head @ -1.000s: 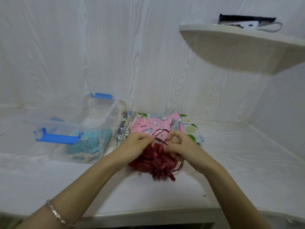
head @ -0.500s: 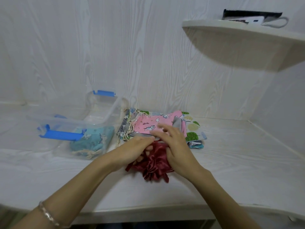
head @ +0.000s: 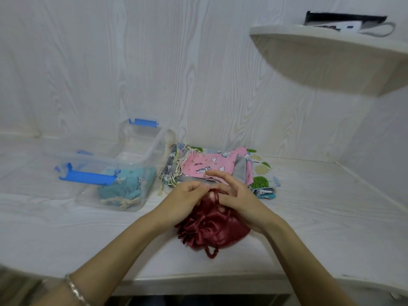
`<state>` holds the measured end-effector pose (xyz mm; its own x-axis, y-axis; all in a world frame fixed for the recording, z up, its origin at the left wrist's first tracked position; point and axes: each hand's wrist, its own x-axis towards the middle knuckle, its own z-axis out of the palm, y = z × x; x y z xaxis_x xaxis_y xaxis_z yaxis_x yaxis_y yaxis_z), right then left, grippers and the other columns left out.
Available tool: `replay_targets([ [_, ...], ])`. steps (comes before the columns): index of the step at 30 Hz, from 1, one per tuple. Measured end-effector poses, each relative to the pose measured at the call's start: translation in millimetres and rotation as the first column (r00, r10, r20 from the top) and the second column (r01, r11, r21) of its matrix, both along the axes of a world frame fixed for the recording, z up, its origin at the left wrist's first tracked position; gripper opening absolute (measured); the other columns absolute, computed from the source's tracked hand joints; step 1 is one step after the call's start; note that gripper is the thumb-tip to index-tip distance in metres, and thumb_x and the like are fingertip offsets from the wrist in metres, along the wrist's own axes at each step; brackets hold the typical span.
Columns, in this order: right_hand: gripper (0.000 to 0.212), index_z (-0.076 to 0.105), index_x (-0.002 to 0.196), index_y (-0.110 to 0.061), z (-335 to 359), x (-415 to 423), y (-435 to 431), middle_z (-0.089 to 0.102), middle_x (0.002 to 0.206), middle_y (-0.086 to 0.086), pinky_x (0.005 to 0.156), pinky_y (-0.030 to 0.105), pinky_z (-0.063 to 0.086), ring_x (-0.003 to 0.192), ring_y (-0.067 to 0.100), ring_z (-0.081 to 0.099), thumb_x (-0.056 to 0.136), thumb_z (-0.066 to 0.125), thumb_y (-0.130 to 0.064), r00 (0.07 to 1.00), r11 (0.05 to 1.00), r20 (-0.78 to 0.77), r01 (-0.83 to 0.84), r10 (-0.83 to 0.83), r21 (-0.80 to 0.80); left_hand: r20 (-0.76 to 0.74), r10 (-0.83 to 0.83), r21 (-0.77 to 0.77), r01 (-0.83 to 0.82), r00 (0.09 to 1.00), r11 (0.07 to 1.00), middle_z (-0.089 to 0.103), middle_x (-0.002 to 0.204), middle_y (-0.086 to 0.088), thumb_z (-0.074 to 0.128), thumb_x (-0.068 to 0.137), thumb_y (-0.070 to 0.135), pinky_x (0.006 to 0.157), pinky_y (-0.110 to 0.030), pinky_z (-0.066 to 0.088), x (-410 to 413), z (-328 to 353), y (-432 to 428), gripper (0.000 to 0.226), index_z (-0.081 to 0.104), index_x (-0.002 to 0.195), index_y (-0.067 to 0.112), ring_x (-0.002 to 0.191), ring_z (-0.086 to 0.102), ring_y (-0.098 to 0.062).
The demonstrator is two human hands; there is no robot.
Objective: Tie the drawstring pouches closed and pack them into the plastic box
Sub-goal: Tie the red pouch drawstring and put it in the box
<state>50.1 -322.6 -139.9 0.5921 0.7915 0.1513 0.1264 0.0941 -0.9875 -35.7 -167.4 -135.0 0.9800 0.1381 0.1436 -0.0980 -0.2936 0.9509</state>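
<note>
A single wide-angle head view looks forward and down onto the table (head: 320,219) from close range, facing the wall (head: 176,74); its edges seem slightly blurred.

Mid-frame, my left hand (head: 185,196) and right hand (head: 237,196) cover the mouth of the red pouch (head: 212,230), hiding how its cord (head: 216,195) is knotted. Upper right, the dark thing (head: 344,19) on the shelf (head: 320,56) is unreadable.

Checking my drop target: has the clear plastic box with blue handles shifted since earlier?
No. The clear plastic box still sits just left of the printed fabric pouch stack.
</note>
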Motion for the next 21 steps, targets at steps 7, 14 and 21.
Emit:
replay_targets([
  [7,0.033,0.076,0.081,-0.011,4.1,10.2,0.0,0.074,0.095,0.009,0.081,0.029,0.058,0.093,0.021,0.071,0.066,0.080,-0.040,0.867,0.896,-0.490,0.285,-0.089,0.341,0.133,0.061,0.099,-0.074,0.989,0.992,0.037,0.050,0.011,0.053,0.094,0.035,0.045,-0.016,0.025,-3.3,-0.8,3.7,0.033,0.051,0.066,0.018,0.043,0.029,-0.003],
  [14,0.021,0.067,0.087,-0.011,9.6,14.2,-14.8,0.068,0.073,0.000,0.071,0.030,0.060,0.066,0.014,0.071,0.096,0.052,-0.021,0.581,0.763,-0.811,0.554,-0.068,0.333,0.052,0.170,-0.517,-0.119,0.984,0.848,0.062,0.066,0.000,0.044,0.098,0.032,0.061,-0.018,0.052,1.5,8.4,11.2,0.037,0.053,0.068,0.013,0.062,0.057,-0.009],
  [21,0.025,0.061,0.085,-0.007,-4.3,16.4,-18.1,0.035,0.051,-0.005,0.033,0.015,0.021,0.037,0.004,0.025,0.099,0.047,-0.021,0.734,0.815,-0.612,0.527,-0.294,0.240,0.043,-0.064,-0.886,0.068,0.997,0.458,0.046,0.059,0.004,0.049,0.092,0.033,0.045,-0.017,0.043,7.0,10.6,1.4,0.029,0.047,0.068,0.016,0.042,0.040,-0.005],
])
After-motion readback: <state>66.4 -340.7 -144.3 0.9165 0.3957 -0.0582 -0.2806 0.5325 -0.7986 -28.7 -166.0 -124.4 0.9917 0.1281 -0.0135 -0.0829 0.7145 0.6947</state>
